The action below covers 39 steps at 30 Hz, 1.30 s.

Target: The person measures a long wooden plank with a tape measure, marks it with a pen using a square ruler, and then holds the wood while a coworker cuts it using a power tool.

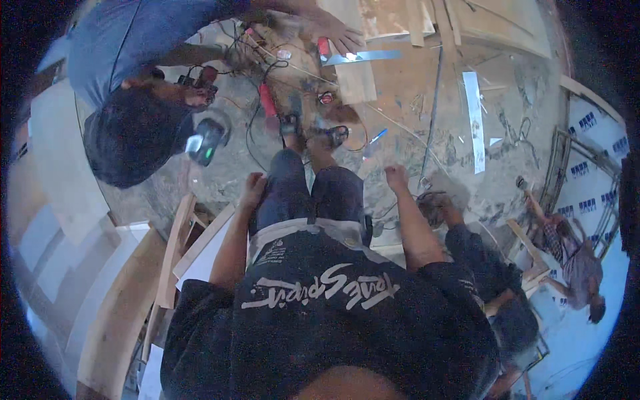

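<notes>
Looking straight down, I see my left hand (254, 185) resting on my left thigh with its fingers bent loosely over the dark trouser leg (283, 190) and gripping nothing, while my right hand (397, 177) hangs free just beside the right thigh, curled into a loose empty fist. The things nearest them lie on the dusty floor (427, 107) ahead of my sandalled feet (313, 133): a red-handled tool (268, 101) amid tangled black cables, well clear of both hands. Farther off, another person's hand (341, 37) presses flat on a pale wooden board (353, 77) beside a shiny metal ruler (363, 57).
</notes>
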Each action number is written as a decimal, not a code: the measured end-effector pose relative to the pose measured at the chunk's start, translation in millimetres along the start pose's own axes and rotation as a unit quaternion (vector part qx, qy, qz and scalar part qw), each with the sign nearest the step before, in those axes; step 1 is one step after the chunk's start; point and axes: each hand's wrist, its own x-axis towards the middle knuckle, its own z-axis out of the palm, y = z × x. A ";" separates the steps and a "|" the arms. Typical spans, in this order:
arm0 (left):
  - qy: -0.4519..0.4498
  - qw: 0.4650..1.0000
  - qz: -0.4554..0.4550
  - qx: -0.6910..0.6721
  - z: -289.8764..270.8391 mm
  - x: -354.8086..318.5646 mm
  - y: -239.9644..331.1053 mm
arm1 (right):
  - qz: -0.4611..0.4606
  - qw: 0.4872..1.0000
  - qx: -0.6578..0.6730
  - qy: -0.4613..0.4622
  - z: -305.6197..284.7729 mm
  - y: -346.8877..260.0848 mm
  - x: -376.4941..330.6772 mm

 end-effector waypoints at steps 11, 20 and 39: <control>-0.085 0.991 -0.107 0.008 -19.9 -44.8 -65.5 | 0.249 0.937 0.246 0.006 83.6 -42.4 -154.8; -0.068 0.996 0.054 -0.027 -34.3 -37.0 -85.6 | 0.169 0.956 0.219 0.098 60.5 -114.6 -180.9; -0.066 0.997 -0.022 -0.042 -113.1 -28.5 -161.1 | 0.060 0.975 0.213 0.003 143.3 -31.6 -209.0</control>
